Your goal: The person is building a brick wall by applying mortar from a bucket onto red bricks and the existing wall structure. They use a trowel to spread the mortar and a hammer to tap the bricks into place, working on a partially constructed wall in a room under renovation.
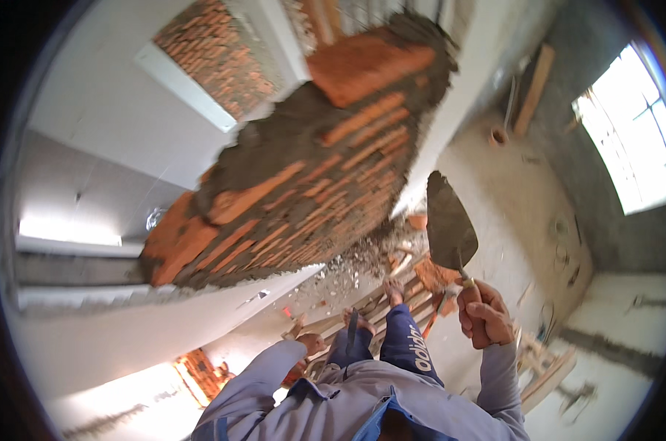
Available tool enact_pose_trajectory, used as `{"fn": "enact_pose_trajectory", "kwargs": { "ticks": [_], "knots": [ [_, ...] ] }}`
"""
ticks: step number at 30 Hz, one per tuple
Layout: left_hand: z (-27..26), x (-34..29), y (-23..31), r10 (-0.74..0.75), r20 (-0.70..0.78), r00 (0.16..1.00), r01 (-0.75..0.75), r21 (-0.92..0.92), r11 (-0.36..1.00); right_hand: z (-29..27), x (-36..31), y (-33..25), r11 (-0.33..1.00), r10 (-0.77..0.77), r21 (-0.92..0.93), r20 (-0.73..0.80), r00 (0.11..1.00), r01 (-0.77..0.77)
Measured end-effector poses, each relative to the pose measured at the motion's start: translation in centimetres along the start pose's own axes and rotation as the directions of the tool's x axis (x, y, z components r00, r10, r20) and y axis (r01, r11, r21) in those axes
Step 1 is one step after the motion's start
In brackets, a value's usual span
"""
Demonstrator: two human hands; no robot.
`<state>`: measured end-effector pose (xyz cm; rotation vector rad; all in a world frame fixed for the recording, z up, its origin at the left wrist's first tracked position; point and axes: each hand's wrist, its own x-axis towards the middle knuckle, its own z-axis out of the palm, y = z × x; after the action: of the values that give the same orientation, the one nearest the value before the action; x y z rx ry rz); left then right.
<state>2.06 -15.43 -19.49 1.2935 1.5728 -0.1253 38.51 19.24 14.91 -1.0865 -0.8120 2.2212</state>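
Head camera view, looking down from above a person standing on a wooden scaffold [392, 301] beside a half-built brick wall [303, 169]. Their right hand [483, 316] is closed around the handle of a trowel [449, 224], whose grey pointed blade rises just right of the wall's mortar-covered top, long axis roughly upright, tip away from the hand. This hand is the nearer one to the wall top. Their left hand [309, 344] hangs low, well below the wall's near end; whether it grips anything cannot be told. Rubble [347, 268] lies at the wall's foot.
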Motion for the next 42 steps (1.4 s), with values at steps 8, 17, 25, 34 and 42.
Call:
{"fn": "enact_pose_trajectory", "kwargs": {
  "ticks": [8, 17, 25, 34, 42],
  "knots": [
    [14.2, -3.0, 0.7, -0.326, 0.059, 0.944, 0.267, -0.718, 0.643, 15.5, 3.8, -8.8, 0.36, -0.324, -0.705, 0.52, 0.79, 0.611],
    [21.1, -7.2, 8.8, -0.483, 0.042, 0.875, 0.059, -0.998, 0.019, 21.5, 10.8, -2.3, -0.5, -0.337, -0.532, 0.847, 0.412, 0.684],
    [30.8, -0.2, 18.3, -0.711, -0.182, 0.68, -0.271, -0.963, -0.013, 19.5, 7.9, 7.1, -0.166, 0.259, -0.625, 0.718, 0.646, 0.762],
    [39.4, 4.0, 8.4, -0.905, 0.292, 0.311, -0.475, -0.777, -0.414, 8.5, 17.9, 19.9, -0.169, 0.751, -0.947, 0.056, 0.658, 0.272],
    [44.7, 0.6, -4.4, -0.873, 0.477, 0.099, 0.049, -0.879, -0.474, -2.9, 24.7, 22.1, -0.462, 0.613, -0.884, -0.262, 0.746, 0.069]
  ]
}}
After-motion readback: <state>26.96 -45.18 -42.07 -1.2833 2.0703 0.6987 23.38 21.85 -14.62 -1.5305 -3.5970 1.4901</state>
